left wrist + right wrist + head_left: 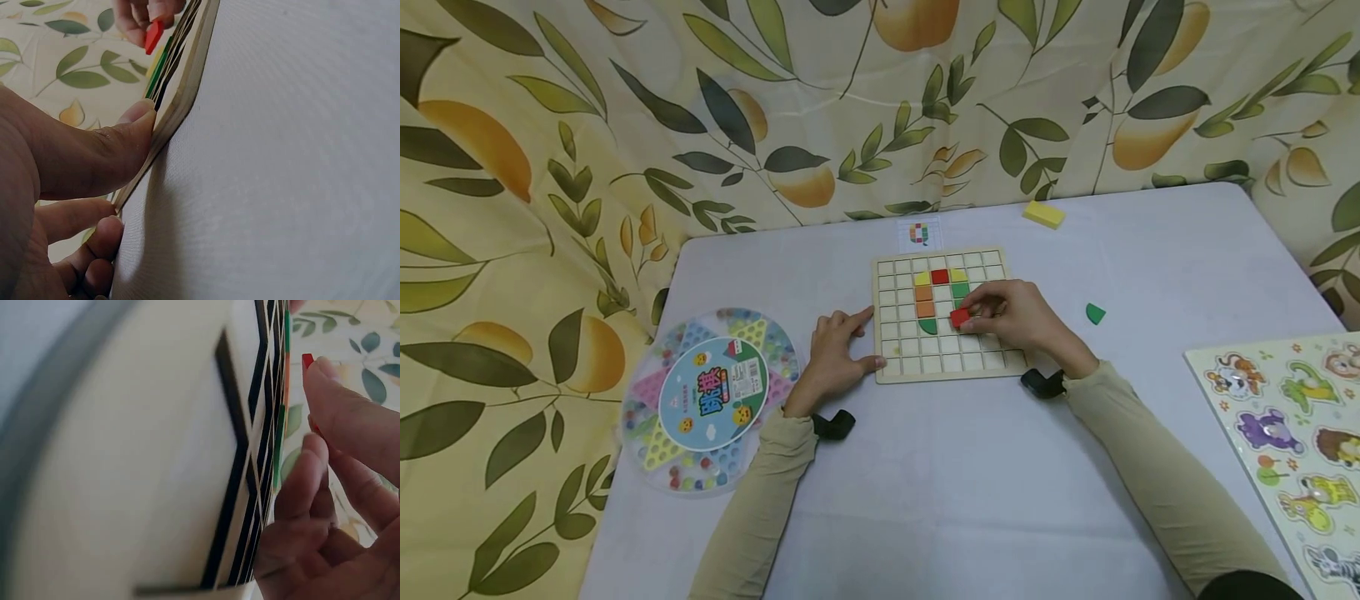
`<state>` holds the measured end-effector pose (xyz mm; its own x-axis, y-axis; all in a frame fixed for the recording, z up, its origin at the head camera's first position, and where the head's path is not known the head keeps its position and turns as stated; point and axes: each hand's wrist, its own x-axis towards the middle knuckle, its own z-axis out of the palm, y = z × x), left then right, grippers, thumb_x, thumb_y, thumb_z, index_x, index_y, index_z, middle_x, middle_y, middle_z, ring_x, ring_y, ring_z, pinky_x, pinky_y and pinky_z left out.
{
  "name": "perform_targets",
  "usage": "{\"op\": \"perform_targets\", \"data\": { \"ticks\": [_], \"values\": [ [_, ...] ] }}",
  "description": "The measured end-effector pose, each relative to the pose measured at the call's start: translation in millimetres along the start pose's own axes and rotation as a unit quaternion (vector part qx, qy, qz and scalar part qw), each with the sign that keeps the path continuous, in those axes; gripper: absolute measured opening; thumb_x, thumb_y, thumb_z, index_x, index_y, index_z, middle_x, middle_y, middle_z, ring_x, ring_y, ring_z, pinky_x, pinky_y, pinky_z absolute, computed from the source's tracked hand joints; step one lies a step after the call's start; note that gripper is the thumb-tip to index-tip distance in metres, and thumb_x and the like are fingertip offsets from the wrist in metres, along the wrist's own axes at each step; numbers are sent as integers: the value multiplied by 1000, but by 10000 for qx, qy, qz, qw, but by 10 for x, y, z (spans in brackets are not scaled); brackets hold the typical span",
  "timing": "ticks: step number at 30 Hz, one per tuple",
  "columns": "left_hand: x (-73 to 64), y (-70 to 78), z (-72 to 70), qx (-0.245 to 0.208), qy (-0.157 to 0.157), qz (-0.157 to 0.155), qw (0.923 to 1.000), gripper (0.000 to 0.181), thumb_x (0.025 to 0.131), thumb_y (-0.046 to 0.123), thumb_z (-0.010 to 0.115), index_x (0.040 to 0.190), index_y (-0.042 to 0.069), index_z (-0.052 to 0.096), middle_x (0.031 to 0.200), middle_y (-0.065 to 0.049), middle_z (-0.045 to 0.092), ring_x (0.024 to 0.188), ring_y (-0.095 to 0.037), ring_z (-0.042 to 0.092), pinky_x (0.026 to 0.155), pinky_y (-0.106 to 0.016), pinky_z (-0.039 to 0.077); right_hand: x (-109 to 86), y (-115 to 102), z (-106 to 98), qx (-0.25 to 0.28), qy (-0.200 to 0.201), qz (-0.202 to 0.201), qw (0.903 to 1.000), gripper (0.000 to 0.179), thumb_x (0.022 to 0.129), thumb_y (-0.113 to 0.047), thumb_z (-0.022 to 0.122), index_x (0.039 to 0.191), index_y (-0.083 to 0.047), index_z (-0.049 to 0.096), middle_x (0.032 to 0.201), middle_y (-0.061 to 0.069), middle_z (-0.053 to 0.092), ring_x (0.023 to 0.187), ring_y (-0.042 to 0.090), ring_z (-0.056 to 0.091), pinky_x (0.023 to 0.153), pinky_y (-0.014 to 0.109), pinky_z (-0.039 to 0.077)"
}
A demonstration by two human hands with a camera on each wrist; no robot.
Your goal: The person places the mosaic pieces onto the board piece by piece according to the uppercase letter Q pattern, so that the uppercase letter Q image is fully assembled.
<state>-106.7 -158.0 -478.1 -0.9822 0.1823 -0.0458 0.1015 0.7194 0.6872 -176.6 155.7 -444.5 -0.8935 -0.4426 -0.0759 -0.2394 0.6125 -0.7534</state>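
Observation:
A wooden grid board [895,346] lies on the white table. Several tiles sit in its cells: a red square [940,276] between two yellow pieces at the top, orange squares [924,301] on the left, green ones [960,290] on the right and a green rounded piece [928,326] at lower left. My right hand [1018,317] pinches a red tile [959,317] between thumb and fingers, over the board; the right wrist view shows it raised off the surface. Against the board's left edge, my left hand [832,354] rests its thumb and index finger.
Behind the board lies a small pattern card [919,235]. A yellow block [1043,214] and a green rounded piece [1095,313] lie to the right. At left is a round transparent game box [715,392]; at right, an animal puzzle board [1232,408].

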Motion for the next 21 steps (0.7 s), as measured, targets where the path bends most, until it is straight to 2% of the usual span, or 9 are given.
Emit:
{"op": "perform_targets", "data": {
  "ticks": [6, 13, 21],
  "values": [
    [-6, 17, -7, 2, -11, -16, 10000, 85, 85, 25, 89, 160, 15, 50, 107, -8, 54, 101, -27, 37, 95, -43, 30, 31, -58, 32, -179, 44, -255, 9995, 28, 84, -16, 92, 108, -6, 82, 89, 7, 71, 78, 20, 58, 71, 26, 44],
    [-5, 25, -14, -4, -20, -66, 10000, 86, 85, 25, 89, 160, 15, 49, 108, -9, 54, 102, -27, 37, 95, -44, 30, 77, -110, 69, -362, -107, -309, 9988, 24, 86, -16, 90, 107, -7, 84, 103, 11, 79, 83, 22, 57, 71, 30, 44],
    [-8, 19, -17, -12, -16, -30, 10000, 85, 85, 24, 89, 160, 14, 50, 108, -9, 54, 100, -26, 36, 94, -43, 30, 104, -153, 99, -508, -228, -116, 9984, 21, 85, -16, 90, 103, -7, 85, 95, 9, 77, 86, 22, 60, 73, 34, 46]
  ]
}}
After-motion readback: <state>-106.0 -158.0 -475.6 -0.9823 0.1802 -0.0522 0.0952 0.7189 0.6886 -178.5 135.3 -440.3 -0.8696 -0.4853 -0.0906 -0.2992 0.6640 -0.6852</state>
